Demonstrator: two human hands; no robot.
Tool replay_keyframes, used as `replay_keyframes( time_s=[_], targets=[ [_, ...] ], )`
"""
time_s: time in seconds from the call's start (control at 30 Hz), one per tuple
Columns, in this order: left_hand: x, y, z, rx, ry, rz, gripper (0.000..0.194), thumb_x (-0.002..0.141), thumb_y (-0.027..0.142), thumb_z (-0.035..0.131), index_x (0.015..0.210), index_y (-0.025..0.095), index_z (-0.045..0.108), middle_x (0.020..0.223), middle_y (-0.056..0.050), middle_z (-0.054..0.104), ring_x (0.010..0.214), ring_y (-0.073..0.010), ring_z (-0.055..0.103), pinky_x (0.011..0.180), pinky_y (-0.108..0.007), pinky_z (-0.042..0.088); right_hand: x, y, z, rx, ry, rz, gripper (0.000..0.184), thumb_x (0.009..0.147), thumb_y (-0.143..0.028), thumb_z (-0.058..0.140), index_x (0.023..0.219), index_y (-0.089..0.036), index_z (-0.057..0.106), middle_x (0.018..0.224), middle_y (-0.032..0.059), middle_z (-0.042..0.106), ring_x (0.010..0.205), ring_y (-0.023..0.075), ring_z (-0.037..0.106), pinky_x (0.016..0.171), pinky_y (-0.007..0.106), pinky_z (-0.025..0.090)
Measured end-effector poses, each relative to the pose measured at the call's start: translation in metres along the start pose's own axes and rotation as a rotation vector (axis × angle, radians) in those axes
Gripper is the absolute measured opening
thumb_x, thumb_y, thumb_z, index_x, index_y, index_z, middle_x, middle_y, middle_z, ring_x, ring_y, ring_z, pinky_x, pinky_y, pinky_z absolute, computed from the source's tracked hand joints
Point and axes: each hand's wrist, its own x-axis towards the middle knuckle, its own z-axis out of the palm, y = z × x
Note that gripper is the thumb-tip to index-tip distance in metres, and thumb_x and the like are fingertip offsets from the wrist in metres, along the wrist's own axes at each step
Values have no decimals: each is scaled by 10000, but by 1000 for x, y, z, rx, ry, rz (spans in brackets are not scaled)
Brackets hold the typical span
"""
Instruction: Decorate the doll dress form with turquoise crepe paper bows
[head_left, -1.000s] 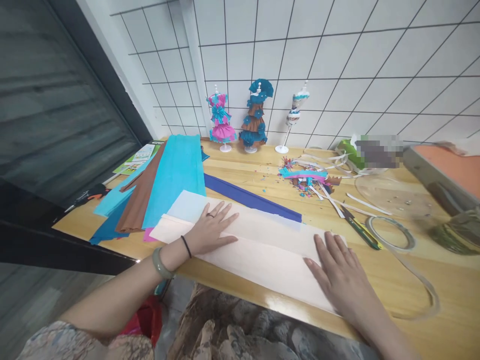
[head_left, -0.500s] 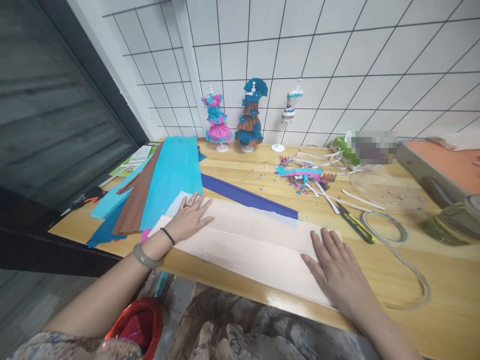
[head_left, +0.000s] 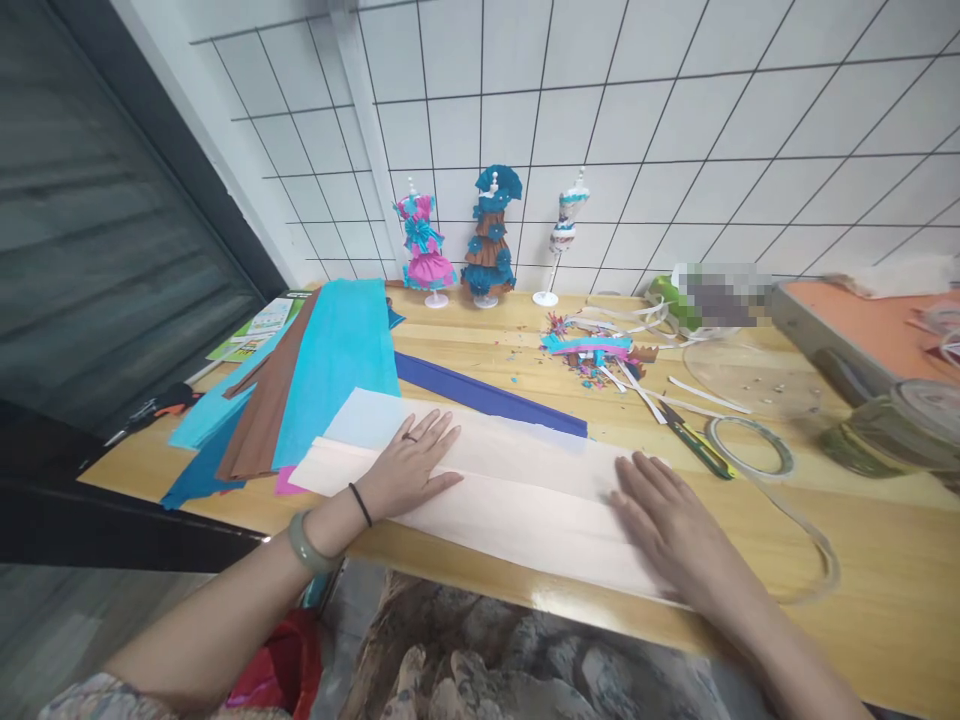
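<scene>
A long sheet of pale pink crepe paper (head_left: 517, 500) lies on the wooden table along its front edge, with a lengthwise crease. My left hand (head_left: 420, 465) rests flat on its left half, fingers spread. On the right end my right hand (head_left: 664, 515) lies flat too, slightly blurred, with its fingers stretched out. A whitish sheet (head_left: 360, 415) shows under the paper's upper left part. Behind it runs a folded dark blue paper strip (head_left: 487, 395). Turquoise crepe paper (head_left: 337, 370) and brown crepe paper (head_left: 259, 435) are layered on the left.
Dressed miniature mannequins (head_left: 426, 245) (head_left: 491, 245) and a barer one (head_left: 562, 235) stand by the tiled wall. Paper scraps (head_left: 592, 348), thread snips (head_left: 697, 442), a tape roll (head_left: 787, 460) and a jar (head_left: 870, 430) lie rightward. Scissors (head_left: 154, 408) lie at left, a red bin (head_left: 300, 650) below.
My left hand has slid right along the pale pink paper, uncovering more of its left end. My right hand stays at the right end. The view has shifted slightly.
</scene>
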Motion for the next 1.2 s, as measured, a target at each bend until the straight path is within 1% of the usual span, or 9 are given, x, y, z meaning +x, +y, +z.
replay_keyframes(
  time_s=[0.1,0.23,0.4,0.53,0.63,0.83,0.93,1.07,1.2],
  targets=[
    [0,0,0,3,6,1,629,856,552,256,1360,175,271,1415,-112,274,1323,-246,170,1063,-439,128,18,21,-7,84,5,91,466,865,-413,345,1194,-125,507,1169,141,576,1062,260,534,888,389,435],
    [0,1,0,-2,3,-3,627,856,552,257,1361,181,266,1420,-107,264,1324,-246,168,1062,-437,131,41,45,-3,134,-40,62,417,794,-402,454,1101,-144,570,1010,125,639,906,257,600,782,374,469],
    [0,1,0,-6,-5,-8,629,859,550,247,1365,177,257,1419,-112,264,1325,-246,165,1062,-441,123,53,44,-6,220,-188,126,308,764,-372,477,985,-207,618,844,55,657,771,209,615,676,315,470],
    [0,2,-1,-12,-3,-12,628,858,552,246,1363,179,261,1419,-109,264,1325,-246,167,1062,-441,127,55,40,-13,262,-210,129,191,742,-354,497,763,-206,616,813,39,640,752,194,601,653,294,450],
    [-1,2,-1,-17,-2,-16,627,857,554,245,1363,184,262,1423,-106,256,1324,-246,168,1062,-442,129,50,37,-15,299,-181,149,162,747,-337,498,706,-206,583,763,29,632,714,184,595,625,283,437],
    [-2,2,3,-31,42,-28,652,848,559,264,1380,187,210,1437,-106,219,1330,-253,143,1063,-444,142,23,17,-24,333,-49,164,194,806,-352,454,816,-207,583,788,36,641,735,188,591,644,293,438],
    [-3,2,5,-45,91,-64,640,865,511,273,1392,165,164,1446,-116,183,1336,-264,101,1059,-454,156,8,10,-23,279,27,62,225,834,-318,403,843,-198,592,820,58,643,784,208,587,687,324,435],
    [-3,1,5,-68,159,-72,555,891,367,282,1388,149,167,1450,-124,164,1338,-264,82,1055,-454,184,-5,12,-16,185,170,-76,239,834,-261,401,941,-169,594,891,92,637,857,231,575,754,368,421],
    [-2,1,1,-48,245,-102,563,865,286,344,1383,140,177,1454,-143,126,1337,-289,47,1047,-499,159,-14,14,-13,150,201,-114,232,828,-227,415,941,-173,611,867,84,626,825,220,570,734,362,426]
  ],
)
